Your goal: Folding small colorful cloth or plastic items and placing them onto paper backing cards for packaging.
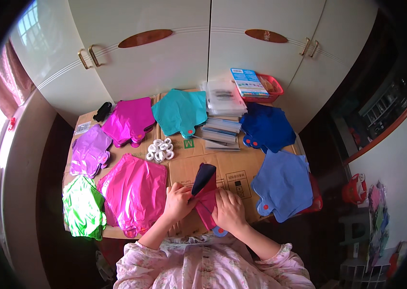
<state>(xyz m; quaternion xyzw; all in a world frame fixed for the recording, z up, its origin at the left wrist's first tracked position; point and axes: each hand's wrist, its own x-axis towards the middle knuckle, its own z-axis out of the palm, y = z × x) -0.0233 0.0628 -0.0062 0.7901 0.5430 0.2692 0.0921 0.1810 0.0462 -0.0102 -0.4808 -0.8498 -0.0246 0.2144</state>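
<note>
Close in front of me, a folded bundle of thin flat sheets, dark navy and magenta-pink (pixel 207 200), stands partly upright on the cardboard. My left hand (pixel 178 201) is closed on its left edge, thumb and fingers pinching near the navy flap (pixel 204 179). From the other side my right hand (pixel 230 210) presses its bent fingers against the pink part. Below that hand shows a blue round tab (pixel 220 231) with a red dot. On my left lies a stack of shiny hot-pink sheets (pixel 136 190); on my right, a periwinkle-blue stack (pixel 283 183) with a similar tab.
Around the cardboard-covered table (pixel 184 166) lie green (pixel 83 206), lilac (pixel 88 151), purple (pixel 127 118), teal (pixel 180 111) and dark-blue (pixel 268 126) stacks. White rings (pixel 160 149), flat cards (pixel 221 132), clear sleeves (pixel 223 98) and a red basket (pixel 275 86) sit toward the back, before cabinet doors (pixel 160 62).
</note>
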